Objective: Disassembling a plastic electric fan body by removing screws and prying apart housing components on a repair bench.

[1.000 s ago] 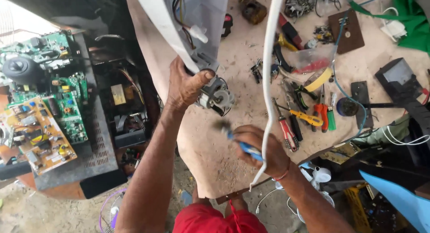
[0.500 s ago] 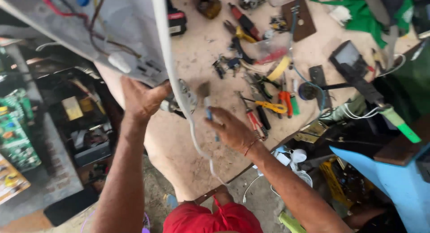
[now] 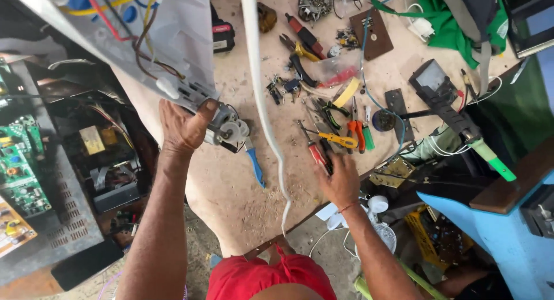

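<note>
- A brown switch board (image 3: 370, 35) lies near the bench's far edge, with a blue wire (image 3: 364, 75) running across it.
- A green cloth (image 3: 447, 20) is bunched at the far right corner.
- A yellow strip (image 3: 346, 93) rests beside pliers with orange and green handles (image 3: 361, 132).
- A black meter with a grey screen (image 3: 433, 81) sits to the right, and a green-tipped tool (image 3: 493, 160) points off the bench edge.
- Green circuit boards (image 3: 20, 161) lie in an opened black chassis on the left.
- A small white fan (image 3: 369, 216) sits below the bench.
- A light blue cabinet (image 3: 496, 242) stands at the lower right.
</note>
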